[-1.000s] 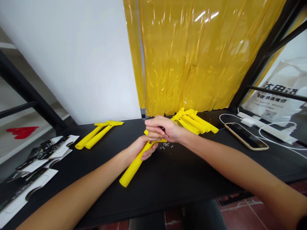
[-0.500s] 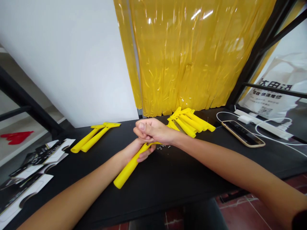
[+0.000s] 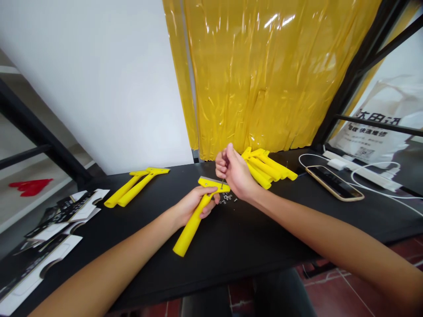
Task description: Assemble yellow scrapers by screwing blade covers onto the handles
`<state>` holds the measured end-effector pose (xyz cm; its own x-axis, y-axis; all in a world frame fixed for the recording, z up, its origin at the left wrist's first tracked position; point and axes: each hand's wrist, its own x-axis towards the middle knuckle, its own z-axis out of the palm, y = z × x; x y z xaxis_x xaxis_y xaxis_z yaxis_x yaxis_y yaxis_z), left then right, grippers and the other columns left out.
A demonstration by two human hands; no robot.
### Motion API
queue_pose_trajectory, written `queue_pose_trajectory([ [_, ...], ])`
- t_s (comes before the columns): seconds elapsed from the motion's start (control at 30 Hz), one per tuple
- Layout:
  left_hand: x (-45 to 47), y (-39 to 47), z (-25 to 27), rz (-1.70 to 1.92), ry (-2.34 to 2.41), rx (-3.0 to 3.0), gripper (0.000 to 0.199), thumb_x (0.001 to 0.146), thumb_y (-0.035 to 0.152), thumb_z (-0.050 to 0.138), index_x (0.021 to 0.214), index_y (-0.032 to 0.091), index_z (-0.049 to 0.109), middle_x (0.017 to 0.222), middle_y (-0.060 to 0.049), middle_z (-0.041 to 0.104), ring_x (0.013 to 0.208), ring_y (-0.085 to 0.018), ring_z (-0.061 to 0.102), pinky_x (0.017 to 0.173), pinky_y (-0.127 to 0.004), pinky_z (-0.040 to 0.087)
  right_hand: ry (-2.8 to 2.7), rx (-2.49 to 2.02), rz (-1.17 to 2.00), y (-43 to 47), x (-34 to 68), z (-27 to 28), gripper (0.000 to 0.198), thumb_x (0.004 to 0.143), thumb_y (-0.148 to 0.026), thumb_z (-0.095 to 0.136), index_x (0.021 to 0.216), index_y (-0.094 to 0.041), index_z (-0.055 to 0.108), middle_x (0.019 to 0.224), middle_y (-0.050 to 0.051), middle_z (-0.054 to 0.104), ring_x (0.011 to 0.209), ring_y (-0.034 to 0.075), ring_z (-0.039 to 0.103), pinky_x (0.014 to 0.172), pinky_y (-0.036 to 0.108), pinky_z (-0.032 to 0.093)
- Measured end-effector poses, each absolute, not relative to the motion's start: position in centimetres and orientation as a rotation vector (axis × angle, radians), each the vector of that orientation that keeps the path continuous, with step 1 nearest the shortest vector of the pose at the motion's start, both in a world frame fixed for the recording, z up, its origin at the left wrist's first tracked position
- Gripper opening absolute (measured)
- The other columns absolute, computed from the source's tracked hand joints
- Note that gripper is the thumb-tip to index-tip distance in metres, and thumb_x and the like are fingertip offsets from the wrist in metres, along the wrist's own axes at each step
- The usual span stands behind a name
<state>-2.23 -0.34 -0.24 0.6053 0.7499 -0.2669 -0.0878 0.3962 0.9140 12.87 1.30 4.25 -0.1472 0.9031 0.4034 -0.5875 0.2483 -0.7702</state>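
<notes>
My left hand (image 3: 198,203) is closed around a yellow scraper (image 3: 190,231), its round handle slanting towards me and its wide head pointing away. A grey blade edge (image 3: 211,179) shows along the far side of that head. Above the head's right end is my right hand (image 3: 233,169), its fingers curled round a thin metal driver (image 3: 222,181). The driver's shaft points down onto a screw spot in the head; its upper part is hidden in the fist. Small loose screws and nuts (image 3: 227,197) lie on the black table just beyond the scraper.
Two yellow scrapers (image 3: 137,187) lie at the left, and several more (image 3: 269,167) are piled behind my right hand. Printed cards (image 3: 62,224) cover the left edge. A phone (image 3: 333,182), cables and a power strip (image 3: 366,171) lie right. A yellow plastic curtain (image 3: 264,88) hangs behind.
My right hand has lifted and moved right off the scraper's head, turning upright. The head, blade edge and driver shaft now show. The scraper has shifted slightly right with my left hand.
</notes>
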Motion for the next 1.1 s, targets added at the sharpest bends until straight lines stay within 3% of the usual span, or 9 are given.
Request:
queue_pose_trajectory([
  [0.1,-2.2,-0.5,-0.4,0.605,0.780,1.067,0.039,0.093,0.036,0.053,0.067,0.011,0.066,0.034,0.001,0.044,0.025,-0.008,0.037,0.028,-0.017,0.027,-1.291,-0.419,1.194,0.7,13.9,3.7,0.041,0.090,-0.060,0.059,0.081,-0.021,0.055,0.077,-0.002,0.051,0.065,0.010,0.046,0.061,0.024,0.041],
  [0.23,-2.2,-0.2,-0.7,0.625,0.804,1.052,0.038,0.092,0.038,0.055,0.067,0.011,0.066,0.035,0.001,0.045,0.025,-0.008,0.036,0.029,-0.018,0.026,-1.630,-0.444,0.997,0.2,15.4,3.5,0.040,0.099,-0.051,0.049,0.081,-0.019,0.066,0.090,0.003,0.062,0.085,0.013,0.054,0.080,0.027,0.043],
  [0.33,-2.3,0.0,-0.8,0.656,0.828,1.014,0.037,0.092,0.039,0.054,0.068,0.012,0.064,0.037,0.002,0.045,0.026,-0.007,0.035,0.029,-0.018,0.025,-1.674,-0.432,1.124,0.1,16.0,3.6,0.036,0.101,-0.048,0.048,0.091,-0.019,0.068,0.083,0.001,0.061,0.070,0.010,0.052,0.066,0.024,0.042],
  [0.4,-2.2,-0.1,-0.8,0.675,0.841,1.008,0.035,0.092,0.038,0.055,0.070,0.012,0.063,0.039,0.002,0.046,0.027,-0.007,0.036,0.030,-0.018,0.026,-1.619,-0.409,1.268,0.1,16.2,3.6,0.031,0.100,-0.047,0.049,0.099,-0.020,0.065,0.078,-0.001,0.059,0.053,0.006,0.039,0.050,0.021,0.032],
  [0.5,-2.0,-0.5,-0.6,0.696,0.864,1.024,0.034,0.092,0.038,0.056,0.072,0.012,0.064,0.042,0.000,0.050,0.031,-0.008,0.041,0.033,-0.018,0.028,-1.484,-0.393,1.369,0.1,16.4,3.3,0.027,0.099,-0.049,0.051,0.099,-0.023,0.056,0.076,-0.004,0.055,0.047,0.005,0.026,0.043,0.019,0.022],
  [0.67,-1.8,-0.9,-0.3,0.710,0.859,1.015,0.035,0.093,0.038,0.055,0.071,0.013,0.063,0.040,0.001,0.047,0.030,-0.007,0.037,0.033,-0.018,0.025,-1.316,-0.415,1.289,0.4,16.7,2.3,0.024,0.094,-0.044,0.063,0.093,-0.024,0.050,0.083,-0.005,0.053,0.049,0.004,0.032,0.042,0.018,0.030],
  [0.83,-1.7,-1.0,-0.2,0.691,0.848,1.064,0.036,0.093,0.040,0.055,0.070,0.013,0.064,0.037,0.001,0.045,0.028,-0.008,0.035,0.031,-0.019,0.024,-1.355,-0.507,1.150,0.6,17.3,1.8,0.021,0.092,-0.040,0.066,0.095,-0.019,0.063,0.087,-0.001,0.054,0.053,0.005,0.044,0.044,0.020,0.038],
  [1.0,-1.6,-1.3,-0.1,0.685,0.874,1.103,0.036,0.091,0.040,0.059,0.069,0.012,0.064,0.038,0.000,0.047,0.028,-0.009,0.038,0.031,-0.019,0.027,-1.421,-0.431,1.230,0.3,17.9,2.3,0.023,0.097,-0.041,0.058,0.112,-0.023,0.059,0.096,0.001,0.061,0.046,0.003,0.044,0.036,0.018,0.031],
  [1.1,-1.6,-1.4,0.2,0.685,0.886,1.102,0.035,0.091,0.039,0.059,0.069,0.013,0.064,0.038,0.001,0.048,0.029,-0.009,0.039,0.031,-0.019,0.028,-1.412,-0.401,1.307,-0.1,17.8,2.4,0.021,0.098,-0.042,0.056,0.108,-0.023,0.057,0.093,0.000,0.061,0.050,0.005,0.049,0.038,0.018,0.036],
])
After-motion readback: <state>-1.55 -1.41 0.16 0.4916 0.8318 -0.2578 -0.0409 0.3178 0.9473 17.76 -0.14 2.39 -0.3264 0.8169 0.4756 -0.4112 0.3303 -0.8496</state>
